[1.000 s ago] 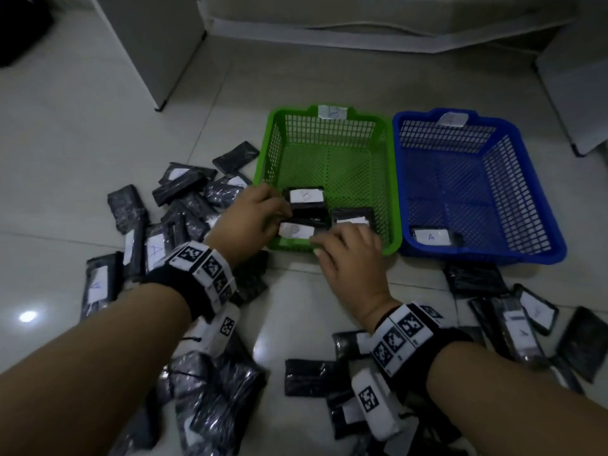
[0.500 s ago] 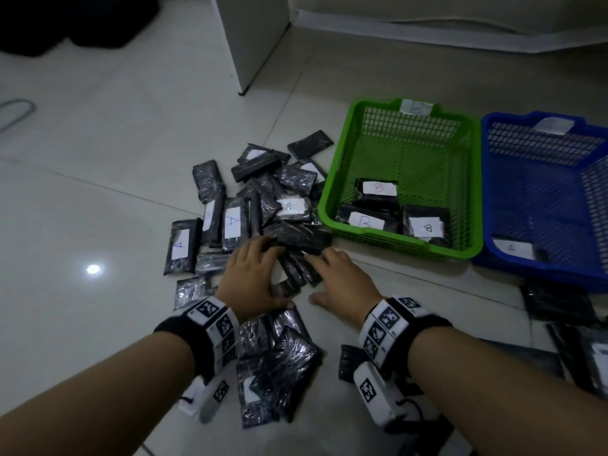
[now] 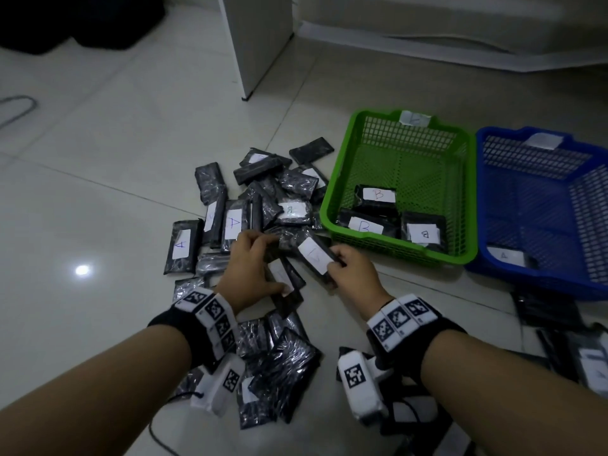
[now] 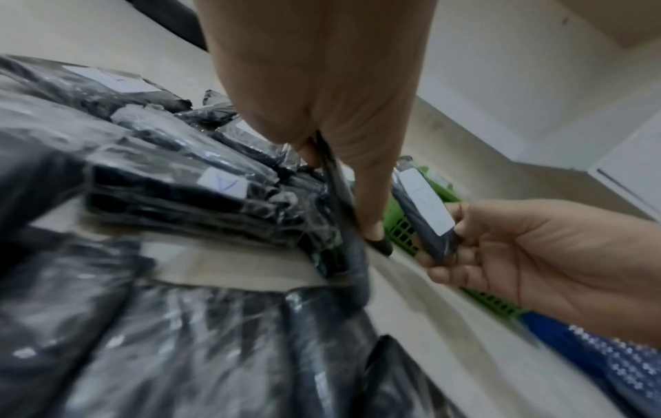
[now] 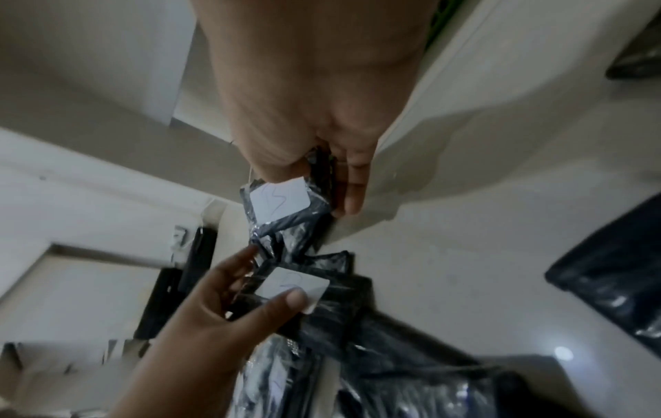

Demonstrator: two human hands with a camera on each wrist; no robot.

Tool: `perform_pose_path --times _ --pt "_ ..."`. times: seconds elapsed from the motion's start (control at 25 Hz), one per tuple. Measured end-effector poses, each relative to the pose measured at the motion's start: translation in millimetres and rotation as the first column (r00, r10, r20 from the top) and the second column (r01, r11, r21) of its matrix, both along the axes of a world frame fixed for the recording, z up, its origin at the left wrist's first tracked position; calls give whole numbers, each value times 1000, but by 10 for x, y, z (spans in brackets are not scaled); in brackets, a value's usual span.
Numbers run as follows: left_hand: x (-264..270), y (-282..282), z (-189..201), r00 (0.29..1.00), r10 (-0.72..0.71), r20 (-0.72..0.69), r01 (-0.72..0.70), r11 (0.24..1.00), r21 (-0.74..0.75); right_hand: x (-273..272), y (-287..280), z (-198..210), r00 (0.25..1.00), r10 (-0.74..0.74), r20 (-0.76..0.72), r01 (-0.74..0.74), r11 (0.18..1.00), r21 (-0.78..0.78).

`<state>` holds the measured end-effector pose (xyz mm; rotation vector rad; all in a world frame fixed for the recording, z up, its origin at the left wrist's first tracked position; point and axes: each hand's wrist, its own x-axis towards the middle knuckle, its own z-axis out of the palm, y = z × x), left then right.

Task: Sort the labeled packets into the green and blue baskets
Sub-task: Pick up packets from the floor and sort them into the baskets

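Black plastic-wrapped packets with white lettered labels lie in a pile (image 3: 230, 222) on the tiled floor left of the baskets. My left hand (image 3: 253, 271) pinches one packet (image 3: 284, 284) between thumb and fingers; it shows edge-on (image 4: 343, 215) in the left wrist view. My right hand (image 3: 345, 268) grips another packet (image 3: 312, 253) by its near end, label up; the label (image 5: 279, 203) reads roughly like a B. The green basket (image 3: 398, 250) holds three packets marked B. The blue basket (image 3: 533, 279) to its right holds one packet marked A.
More packets lie beneath my forearms (image 3: 283, 366) and on the floor in front of the blue basket (image 3: 552, 311). A white cabinet corner (image 3: 260, 44) stands behind the pile. A dark bag (image 3: 65, 21) sits far left, with a cable loop (image 3: 16, 110) on the floor.
Both hands left the front of the green basket, came down on the floor pile, and now each holds a lifted packet. The view has swung left toward the pile.
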<state>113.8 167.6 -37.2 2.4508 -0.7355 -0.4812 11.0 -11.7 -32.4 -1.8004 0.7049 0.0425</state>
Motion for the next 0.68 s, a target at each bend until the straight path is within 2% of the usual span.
perform_pose_path --times 0.08,0.24,0.4,0.48,0.56,0.6,0.68 --pt "13 -77 54 998 7 -63 -9 1000 -17 7 -13 61 998 -69 1 67 985 160" --pt "18 -205 157 969 83 -233 -122 980 -159 -19 -149 155 994 -98 56 87 983 163" --pt "-34 -375 339 888 75 -454 -274 879 -389 -33 -344 365 955 -231 185 230 973 31" --pt "-54 -479 411 882 18 -472 -273 834 -479 -11 -544 438 913 -298 279 323 945 -48" --pt "-62 -589 481 888 -12 -459 -269 796 -542 39 -819 430 899 -295 323 355 924 -145" --pt "-61 -653 515 886 -14 -463 -283 775 -566 61 -965 419 923 -265 279 325 926 -195" --pt "-34 -786 568 876 8 -483 -337 725 -601 84 -1195 357 984 -160 79 176 934 -311"
